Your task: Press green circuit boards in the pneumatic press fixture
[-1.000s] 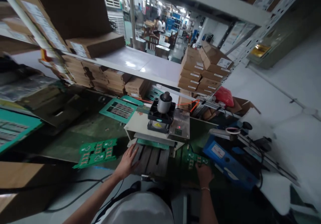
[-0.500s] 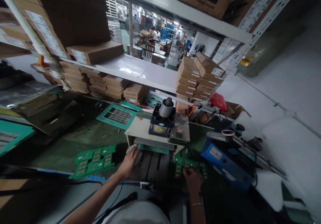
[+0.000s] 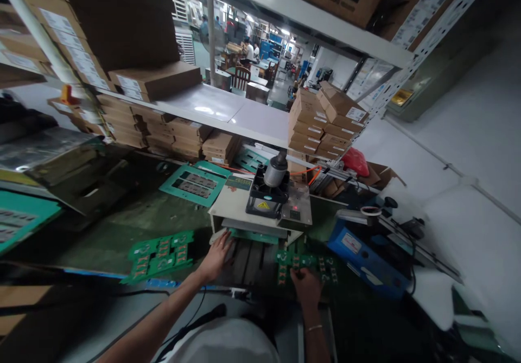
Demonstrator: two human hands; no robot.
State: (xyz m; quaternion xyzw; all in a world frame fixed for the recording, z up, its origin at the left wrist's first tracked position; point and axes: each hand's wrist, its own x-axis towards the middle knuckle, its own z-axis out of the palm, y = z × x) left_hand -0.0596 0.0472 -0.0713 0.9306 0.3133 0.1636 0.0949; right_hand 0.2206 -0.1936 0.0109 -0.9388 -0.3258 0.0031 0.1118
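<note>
My left hand (image 3: 217,255) reaches to the front left corner of a small bench press (image 3: 230,204), fingers stretched out along its edge. Under the press head shows the edge of a green board (image 3: 256,236); whether my fingertips touch it I cannot tell. To the right of the press, my right hand (image 3: 307,287) is closed at the near edge of a green circuit board panel (image 3: 283,271) with copper-coloured marks. Its fingertips are pinched on that edge, partly hidden by the hand. More green circuit board panels (image 3: 163,257) lie left of my left hand.
A blue machine (image 3: 362,265) stands at the right. Turquoise frame plates (image 3: 173,193) lie behind the left panels. Cardboard boxes (image 3: 220,146) are stacked under and on the shelf (image 3: 260,119) at the back. A dark machine (image 3: 85,184) is at the left.
My right hand and the circuit board panel have shifted a little left, towards the press. My left hand stays at the press corner. The whole view has shifted slightly.
</note>
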